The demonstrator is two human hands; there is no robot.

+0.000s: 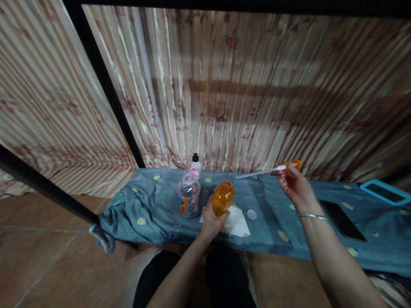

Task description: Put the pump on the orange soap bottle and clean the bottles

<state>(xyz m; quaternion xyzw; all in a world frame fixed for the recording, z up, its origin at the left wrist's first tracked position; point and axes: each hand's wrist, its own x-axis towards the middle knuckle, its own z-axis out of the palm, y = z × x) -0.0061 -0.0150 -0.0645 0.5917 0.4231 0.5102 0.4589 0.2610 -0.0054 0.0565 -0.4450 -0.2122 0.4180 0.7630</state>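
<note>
My left hand [212, 220] is wrapped around a clear orange bottle [223, 196], its mouth uncovered and tilted slightly to the right. Up and to the right, my right hand [293, 184] grips an orange and white pump top [290, 164]. From it a long pale dip tube [257, 173] points left, apart from the bottle. White tissue [238, 222] lies beneath and beside my left hand. A small round translucent disc [251, 214] rests just right of the tissue. Left of the orange bottle stands a clear plastic cup [189, 196] with a domed lid and an orange label.
Behind the cup stands a clear bottle [195, 167] with a black cap and pink label. A dark phone [343, 220] and a blue-framed device [387, 192] lie at the right on the patterned teal cloth [154, 214]. A dark metal post [105, 81] rises at the left before striped curtains [218, 85].
</note>
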